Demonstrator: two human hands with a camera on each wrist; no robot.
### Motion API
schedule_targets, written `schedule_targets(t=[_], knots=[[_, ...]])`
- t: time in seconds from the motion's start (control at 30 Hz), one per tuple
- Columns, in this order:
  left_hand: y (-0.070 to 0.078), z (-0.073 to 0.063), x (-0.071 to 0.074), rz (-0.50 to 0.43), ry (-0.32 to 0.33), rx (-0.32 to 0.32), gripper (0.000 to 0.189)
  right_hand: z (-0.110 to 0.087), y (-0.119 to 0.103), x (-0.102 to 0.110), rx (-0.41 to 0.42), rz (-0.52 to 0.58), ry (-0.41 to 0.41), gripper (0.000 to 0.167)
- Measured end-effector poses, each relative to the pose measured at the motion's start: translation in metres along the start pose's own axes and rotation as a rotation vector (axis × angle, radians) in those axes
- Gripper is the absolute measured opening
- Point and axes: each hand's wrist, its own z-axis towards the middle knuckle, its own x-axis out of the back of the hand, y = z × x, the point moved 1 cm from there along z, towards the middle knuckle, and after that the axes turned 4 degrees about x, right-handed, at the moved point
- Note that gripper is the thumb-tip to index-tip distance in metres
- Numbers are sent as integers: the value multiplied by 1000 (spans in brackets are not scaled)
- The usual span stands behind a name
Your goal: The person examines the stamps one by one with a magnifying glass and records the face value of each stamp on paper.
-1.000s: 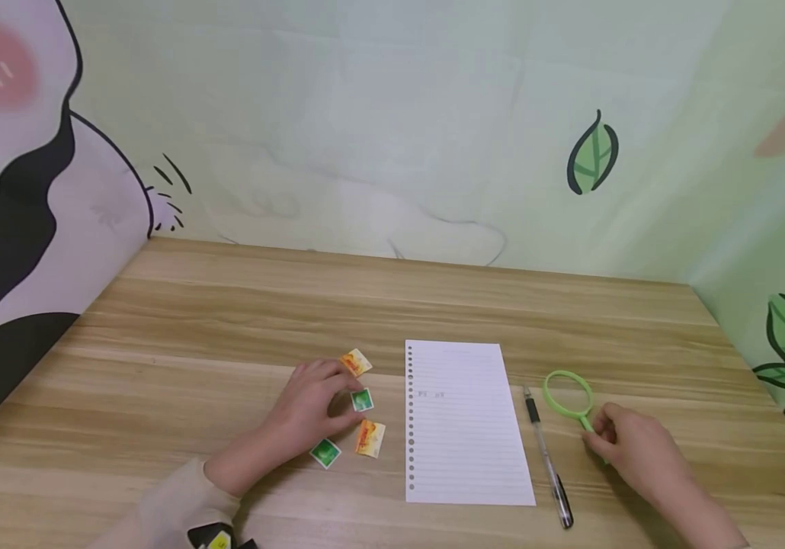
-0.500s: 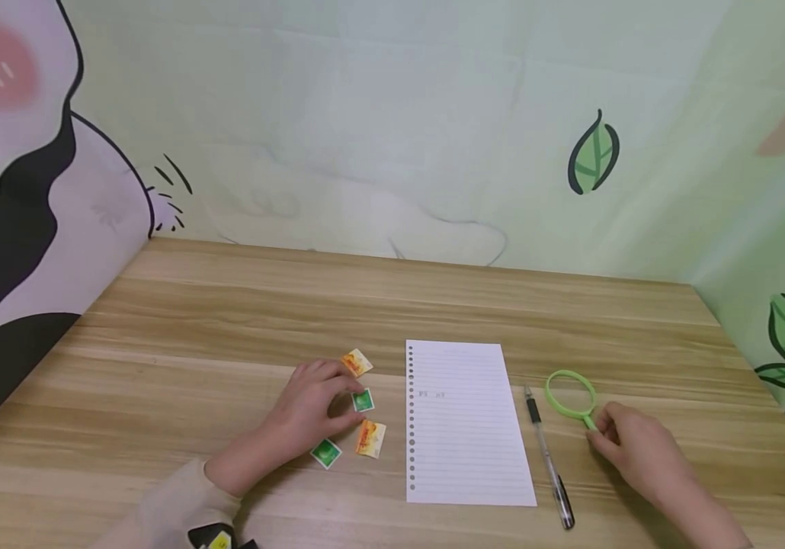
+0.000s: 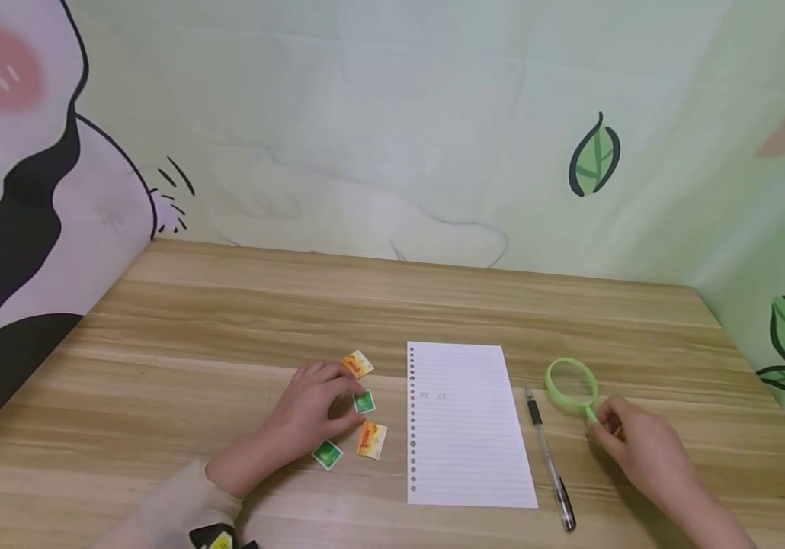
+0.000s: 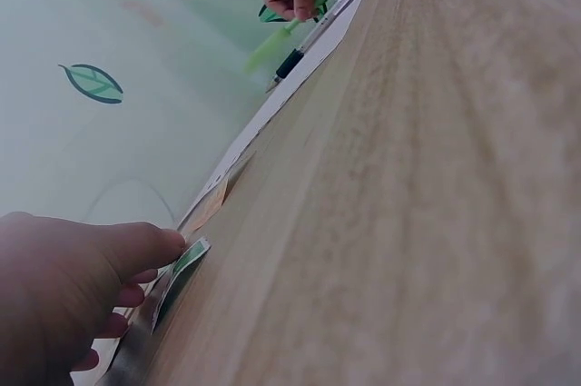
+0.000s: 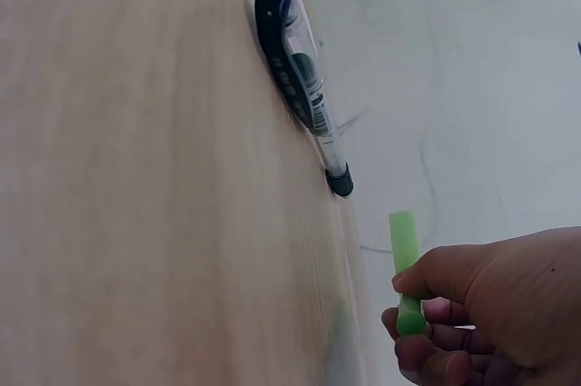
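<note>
My right hand (image 3: 639, 442) pinches the short handle of a light green magnifying glass (image 3: 590, 412) between thumb and fingers. Its round lens end is raised and tilted above the wood, right of the pen. In the right wrist view the green handle (image 5: 405, 239) shows in the grip. My left hand (image 3: 310, 404) rests on the table with relaxed, slightly bent fingers, the index fingertip at the edge of a green stamp (image 3: 364, 402). Around it lie an orange stamp (image 3: 359, 364) behind, another orange stamp (image 3: 371, 441) in front of the thumb, and a green stamp (image 3: 327, 455) below the palm.
A lined sheet of paper (image 3: 468, 465) with punched holes and faint writing lies mid-table. Beside its right edge is a clear pen (image 3: 549, 457) with black grip and cap. A printed cloth wall (image 3: 365, 137) closes off the back of the wooden table (image 3: 228, 305).
My right hand has tipped the magnifying glass up, so its lens end rises off the table. The left hand and the stamps have stayed in place.
</note>
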Motion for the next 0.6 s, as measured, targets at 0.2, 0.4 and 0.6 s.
schedule_targets(t=[0.2, 0.4, 0.6], knots=[[0, 0, 2, 0, -10, 0, 29, 1, -3, 5, 17, -1, 29, 9], [0, 0, 2, 10, -24, 3, 28, 2, -8, 9, 36, -3, 42, 8], [0, 0, 2, 15, -30, 10, 28, 6, -16, 14, 84, -28, 54, 7]])
